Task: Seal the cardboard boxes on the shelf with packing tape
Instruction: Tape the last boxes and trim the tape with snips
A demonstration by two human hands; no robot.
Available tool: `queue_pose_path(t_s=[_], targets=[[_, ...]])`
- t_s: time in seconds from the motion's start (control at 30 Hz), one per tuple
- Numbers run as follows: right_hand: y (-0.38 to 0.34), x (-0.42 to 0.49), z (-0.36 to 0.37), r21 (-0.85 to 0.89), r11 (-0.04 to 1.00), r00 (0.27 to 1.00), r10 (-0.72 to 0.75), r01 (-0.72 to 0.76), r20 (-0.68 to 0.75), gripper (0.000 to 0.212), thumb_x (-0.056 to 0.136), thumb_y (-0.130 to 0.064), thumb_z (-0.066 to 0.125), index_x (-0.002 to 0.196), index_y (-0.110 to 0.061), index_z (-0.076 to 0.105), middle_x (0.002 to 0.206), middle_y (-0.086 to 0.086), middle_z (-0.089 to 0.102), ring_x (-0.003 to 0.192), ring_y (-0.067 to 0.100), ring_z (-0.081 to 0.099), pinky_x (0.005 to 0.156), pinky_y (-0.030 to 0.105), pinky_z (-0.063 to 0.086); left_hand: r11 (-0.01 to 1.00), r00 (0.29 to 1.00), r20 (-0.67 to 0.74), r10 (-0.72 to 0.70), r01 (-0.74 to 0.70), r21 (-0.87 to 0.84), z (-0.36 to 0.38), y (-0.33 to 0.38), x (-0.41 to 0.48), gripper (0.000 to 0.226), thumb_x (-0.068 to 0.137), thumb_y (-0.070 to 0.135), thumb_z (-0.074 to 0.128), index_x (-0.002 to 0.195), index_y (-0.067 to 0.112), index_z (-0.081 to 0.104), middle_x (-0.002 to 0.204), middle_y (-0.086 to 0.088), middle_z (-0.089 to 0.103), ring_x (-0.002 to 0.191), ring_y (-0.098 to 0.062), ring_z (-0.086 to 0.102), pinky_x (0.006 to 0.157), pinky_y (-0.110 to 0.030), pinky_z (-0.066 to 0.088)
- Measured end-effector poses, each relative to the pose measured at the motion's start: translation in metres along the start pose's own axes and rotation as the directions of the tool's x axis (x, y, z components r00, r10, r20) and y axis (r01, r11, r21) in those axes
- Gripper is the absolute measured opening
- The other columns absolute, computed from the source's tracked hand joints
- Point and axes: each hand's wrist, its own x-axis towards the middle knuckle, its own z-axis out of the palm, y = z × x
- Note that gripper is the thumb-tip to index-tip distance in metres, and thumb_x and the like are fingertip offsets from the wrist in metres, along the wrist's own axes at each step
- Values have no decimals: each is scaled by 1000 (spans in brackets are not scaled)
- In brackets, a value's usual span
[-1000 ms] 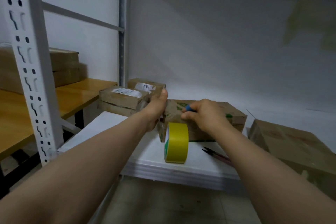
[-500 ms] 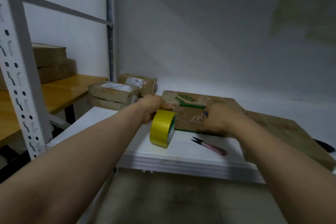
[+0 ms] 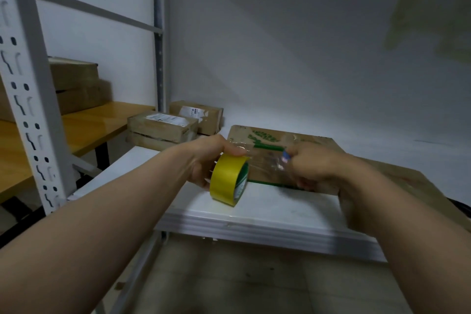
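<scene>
Here, in the head view, the left hand [image 3: 206,158] is gripping the yellow tape roll [image 3: 226,181]. The right hand [image 3: 316,168] is seemingly pinching the clear strip [image 3: 265,164], blurred, stretching between the hands. The green-printed cardboard box [image 3: 300,136] is lying just behind them. This is calling for a taut, level pull before pressing down.

Single head-worn view, forward and down, close over the white shelf [image 3: 267,214].

Nothing legible: blurred white labels [image 3: 167,118] on two small boxes [image 3: 158,130], smeared green print [image 3: 265,139] on the cardboard box [image 3: 309,146].
</scene>
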Motion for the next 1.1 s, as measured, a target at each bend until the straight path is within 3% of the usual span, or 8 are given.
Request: queue_pose_path(t_s=[0.17, 0.37, 0.57, 0.67, 0.8, 0.97, 1.03, 1.1], targets=[[-29, 29, 2, 62, 965, 916, -221, 255, -336, 10, 96, -29, 54, 100, -20, 56, 94, -3, 58, 80, 11, 52, 60, 28, 35, 981, 993, 49, 110, -100, -166, 7, -6, 6, 47, 84, 25, 74, 128, 11, 64, 119, -16, 71, 109, -33, 66, 106, -49, 46], [-48, 77, 12, -216, 951, 922, -278, 223, -269, 53, 88, -51, 69, 135, -29, 56, 127, 6, 56, 113, 26, 55, 91, 38, 50, 956, 984, 92, 153, -124, -266, 9, -8, 13, 39, 92, 21, 65, 129, 8, 63, 107, -17, 70, 94, -30, 65, 88, -40, 52], [-39, 93, 23, -83, 975, 940, -222, 207, -258, 50, 93, -37, 68, 139, -29, 53, 137, 8, 54, 118, 25, 53, 82, 28, 39, 987, 993, -21, 116, -118, -108, 11, -4, 34, 55, 79, 37, 76, 126, 12, 66, 116, -18, 69, 100, -31, 62, 100, -42, 46], [-37, 99, 24, -26, 975, 942, -218, 219, -257, 59, 88, -42, 74, 140, -29, 52, 136, 6, 55, 115, 22, 53, 86, 30, 40, 999, 1000, -30, -4, 3, -37, 9, -8, 38, 69, 61, 46, 82, 118, 12, 66, 104, -17, 65, 96, -32, 60, 99, -40, 45], [-35, 102, 23, 6, 969, 939, -238, 248, -249, 60, 86, -42, 77, 139, -27, 54, 133, 2, 57, 103, 14, 46, 86, 28, 36, 999, 999, -33, -21, 20, -33, 4, -5, 37, 53, 73, 38, 79, 119, 12, 67, 109, -16, 66, 105, -34, 64, 106, -47, 44], [-30, 96, 18, 248, 915, 883, -190, 318, -430, 21, 93, -39, 69, 100, -19, 70, 86, -4, 65, 83, 16, 62, 65, 26, 42, 992, 994, -104, 20, -33, -125, 7, 1, 38, 27, 75, 17, 74, 102, 13, 70, 92, -11, 70, 99, -28, 61, 112, -48, 37], [-28, 85, 11, 364, 850, 826, -135, 380, -548, 29, 97, -45, 61, 88, -19, 70, 75, -6, 65, 72, 11, 61, 64, 28, 43, 984, 997, -81, -10, -5, -180, 12, 1, 38, 23, 79, 17, 73, 101, 13, 70, 94, -11, 69, 96, -27, 61, 108, -42, 40], [-26, 74, 4, 245, 907, 860, -198, 342, -469, 47, 97, -57, 52, 89, -13, 67, 81, 1, 65, 74, 13, 59, 66, 31, 43, 970, 998, -61, -4, -11, -244, 18, 0, 36, 16, 86, 16, 69, 101, 10, 69, 90, -12, 69, 86, -27, 63, 93, -36, 48]])
